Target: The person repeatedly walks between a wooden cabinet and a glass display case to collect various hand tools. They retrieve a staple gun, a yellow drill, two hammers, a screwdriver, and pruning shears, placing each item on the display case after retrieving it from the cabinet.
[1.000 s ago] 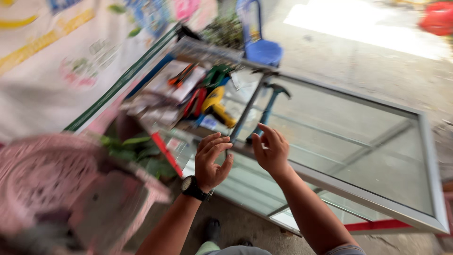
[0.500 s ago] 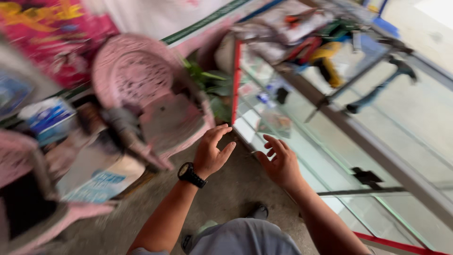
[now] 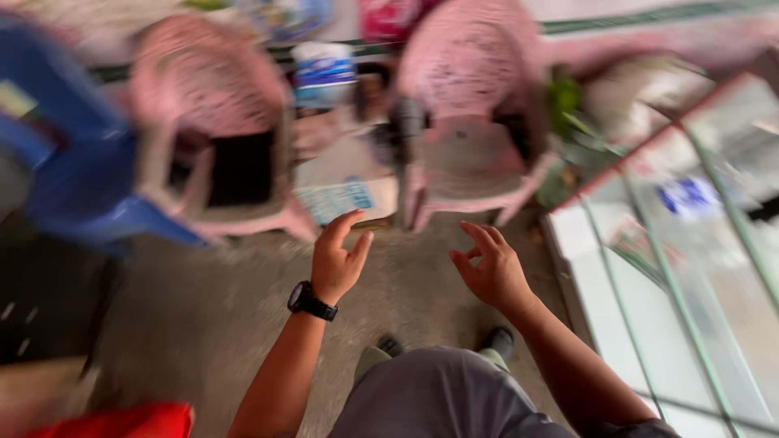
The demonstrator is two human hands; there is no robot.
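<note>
Pink plastic chair (image 3: 479, 122), upright, nearest hands

Blue plastic chair (image 3: 57, 154), upper left: motion-blurred, cut by the frame edge. Two pink plastic chairs (image 3: 219, 130), top: smeared. Red object (image 3: 122, 422), lower left: cropped, kind untellable. Glass-paned metal frame (image 3: 690, 268), right: blurred, cropped.

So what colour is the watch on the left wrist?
Black: the watch sits just below the left hand, shown in the head view.
</note>
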